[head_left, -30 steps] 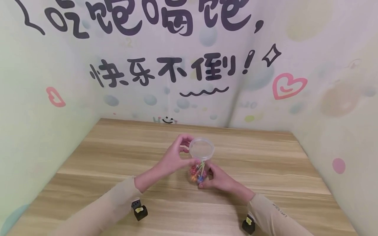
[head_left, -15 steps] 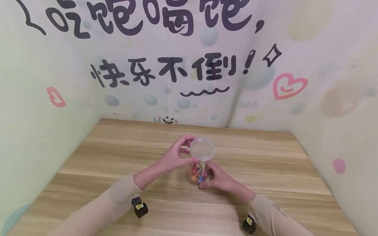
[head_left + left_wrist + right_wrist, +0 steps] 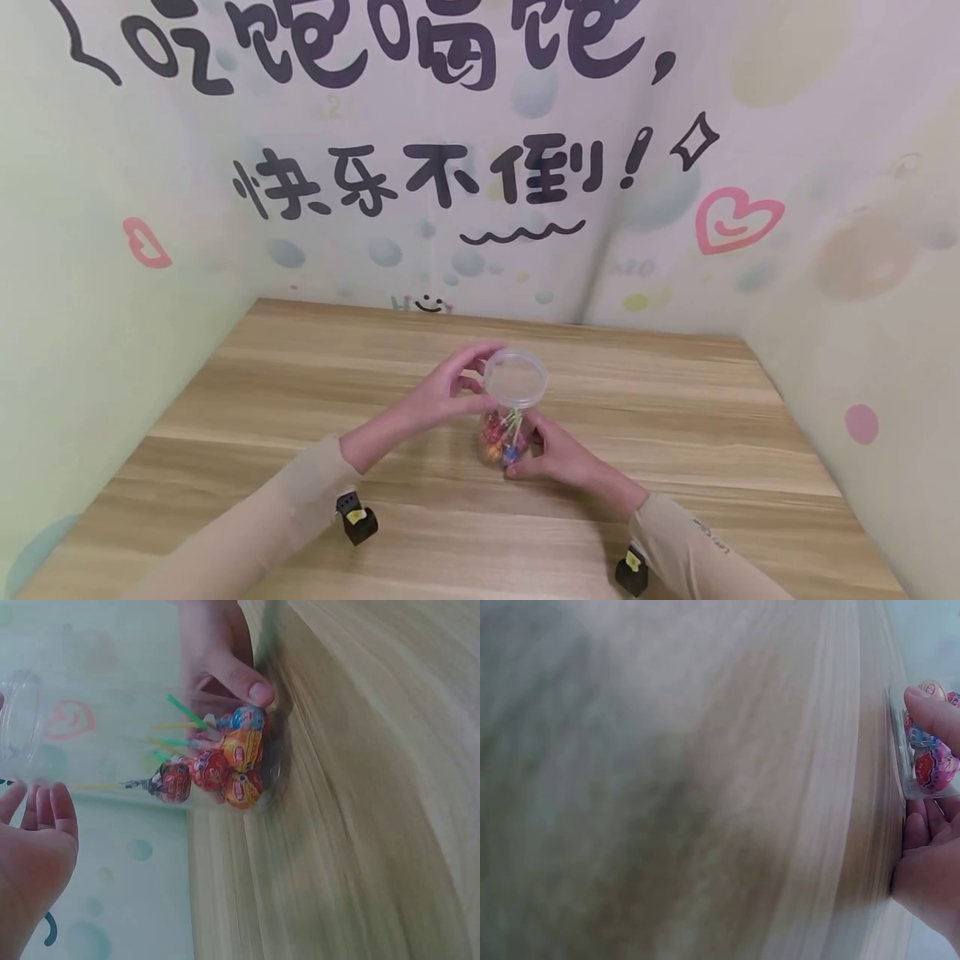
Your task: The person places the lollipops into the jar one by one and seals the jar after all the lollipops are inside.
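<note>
A clear plastic jar (image 3: 498, 425) stands upright on the table, topped by a round see-through lid (image 3: 516, 379). Inside it are several wrapped lollipops (image 3: 210, 769) in red, orange and blue, with green and yellow sticks. The left hand (image 3: 442, 393) holds the lid from the left, thumb near its front edge and fingers around the far side. Low on the jar's right side, the right hand (image 3: 561, 458) grips the base, its thumb in front. In the right wrist view, the thumb and fingers of this hand (image 3: 934, 855) span the jar's bottom; most of the jar lies outside that view.
The wood-grain table (image 3: 300, 350) extends around both forearms. Pale walls with black lettering (image 3: 427, 175) and pink hearts (image 3: 738, 221) enclose its back and sides. A small black camera sits at the left wrist (image 3: 358, 521) and another at the right wrist (image 3: 632, 573).
The left hand and wrist have risen and turned slightly at the lid. The right hand keeps its grip on the base, and the jar stays in place.
</note>
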Motion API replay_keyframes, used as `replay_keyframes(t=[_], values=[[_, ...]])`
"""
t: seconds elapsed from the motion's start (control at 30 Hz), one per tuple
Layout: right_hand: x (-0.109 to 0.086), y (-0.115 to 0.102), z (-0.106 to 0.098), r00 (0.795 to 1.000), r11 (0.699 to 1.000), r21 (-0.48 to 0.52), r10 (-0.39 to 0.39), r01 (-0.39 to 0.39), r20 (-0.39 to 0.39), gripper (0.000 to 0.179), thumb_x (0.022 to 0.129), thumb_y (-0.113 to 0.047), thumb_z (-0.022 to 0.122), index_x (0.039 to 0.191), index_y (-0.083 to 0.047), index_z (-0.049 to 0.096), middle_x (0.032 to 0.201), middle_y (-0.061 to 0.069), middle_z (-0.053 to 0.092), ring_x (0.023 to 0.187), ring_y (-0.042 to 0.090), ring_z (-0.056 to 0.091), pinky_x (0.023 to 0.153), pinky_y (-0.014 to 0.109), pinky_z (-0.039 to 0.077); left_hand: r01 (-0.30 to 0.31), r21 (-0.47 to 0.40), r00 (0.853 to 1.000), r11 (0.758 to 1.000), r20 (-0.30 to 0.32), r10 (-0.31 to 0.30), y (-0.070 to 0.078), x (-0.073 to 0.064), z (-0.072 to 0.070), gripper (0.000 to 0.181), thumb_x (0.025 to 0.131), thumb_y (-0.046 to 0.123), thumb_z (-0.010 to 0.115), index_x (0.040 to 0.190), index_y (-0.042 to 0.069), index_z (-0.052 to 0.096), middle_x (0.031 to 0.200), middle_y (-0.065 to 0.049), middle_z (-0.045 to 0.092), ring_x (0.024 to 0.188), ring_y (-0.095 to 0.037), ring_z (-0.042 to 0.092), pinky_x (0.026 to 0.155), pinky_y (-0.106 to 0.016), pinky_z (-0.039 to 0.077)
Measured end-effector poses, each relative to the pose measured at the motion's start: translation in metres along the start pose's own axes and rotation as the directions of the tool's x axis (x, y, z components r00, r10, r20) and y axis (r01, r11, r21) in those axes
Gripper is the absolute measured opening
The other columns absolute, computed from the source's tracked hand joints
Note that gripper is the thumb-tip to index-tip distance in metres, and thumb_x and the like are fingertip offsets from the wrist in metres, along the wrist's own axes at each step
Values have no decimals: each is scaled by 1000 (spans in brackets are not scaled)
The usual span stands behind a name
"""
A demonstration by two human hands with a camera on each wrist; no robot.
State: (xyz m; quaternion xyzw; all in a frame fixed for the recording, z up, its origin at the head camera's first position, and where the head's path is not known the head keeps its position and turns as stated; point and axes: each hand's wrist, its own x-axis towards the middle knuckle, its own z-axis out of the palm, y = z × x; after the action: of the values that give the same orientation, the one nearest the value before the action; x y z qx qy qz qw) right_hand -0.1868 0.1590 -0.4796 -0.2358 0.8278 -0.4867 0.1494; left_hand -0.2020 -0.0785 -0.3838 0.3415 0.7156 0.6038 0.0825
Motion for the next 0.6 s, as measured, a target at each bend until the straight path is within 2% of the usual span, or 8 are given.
replay_keyframes(t=[0.13, 0.27, 0.47, 0.6], values=[[-1, 0, -1, 1000, 1000, -11, -22, 22, -3, 98, 72, -18, 86, 153, -14, 31, 115, 8, 64, 98, 13, 58, 88, 23, 47, 58, -7, 996, 998, -75, -58, 0, -1, 6, 82, 80, 21, 82, 145, 6, 34, 133, -16, 50, 112, -23, 50, 93, -32, 52], [0, 1, 0, 1000, 1000, -13, -29, 29, 5, 93, 72, -19, 87, 149, -11, 35, 111, 7, 64, 96, 11, 58, 87, 21, 47, 77, -13, 988, 997, -131, -78, -1, -4, 10, 79, 78, 18, 84, 138, 5, 34, 132, -15, 49, 111, -23, 50, 94, -37, 51], [0, 1, -1, 1000, 1000, -2, -22, 22, -3, 99, 73, -18, 87, 154, -18, 30, 111, 8, 62, 95, 14, 56, 84, 23, 46, 77, 14, 988, 997, -134, -75, 0, -4, 10, 63, 82, 18, 80, 132, 8, 42, 128, -12, 51, 110, -20, 51, 94, -34, 52], [0, 2, 0, 1000, 1000, 2, -26, 26, -2, 102, 72, -18, 87, 155, -19, 28, 111, 9, 61, 94, 15, 55, 82, 24, 46, 84, 8, 989, 996, -125, -82, 2, -5, 9, 61, 83, 16, 79, 133, 8, 44, 129, -12, 52, 109, -20, 51, 92, -29, 53]])
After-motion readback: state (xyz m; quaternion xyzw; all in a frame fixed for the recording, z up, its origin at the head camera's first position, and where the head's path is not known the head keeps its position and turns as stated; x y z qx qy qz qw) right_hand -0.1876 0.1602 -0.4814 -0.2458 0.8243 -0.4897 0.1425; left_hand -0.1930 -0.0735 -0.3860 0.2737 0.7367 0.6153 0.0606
